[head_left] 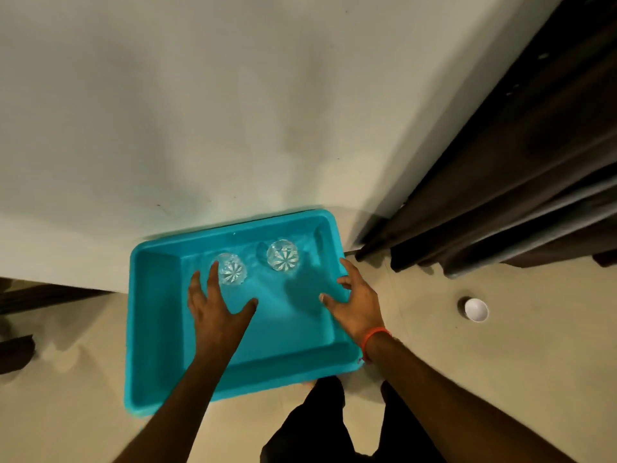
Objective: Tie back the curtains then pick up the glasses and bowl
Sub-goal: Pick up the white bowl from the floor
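Note:
A turquoise plastic tub [157, 329] sits on the floor against the wall. Two clear cut glasses stand upright inside it near its far side: the left glass [232, 274] and the right glass [282, 255]. My left hand [213, 305] hovers over the tub with fingers spread, fingertips just left of the left glass. My right hand [355, 305] is spread above the tub's right rim and holds nothing. A small white bowl [476, 309] stands on the floor to the right of the tub. Dark brown curtains [521, 182] hang at the right.
A pale wall [233, 111] rises behind the tub. Beige floor tiles [500, 362] surround it. Dark furniture [20, 349] shows at the left edge. My dark trouser legs [320, 426] are just below the tub.

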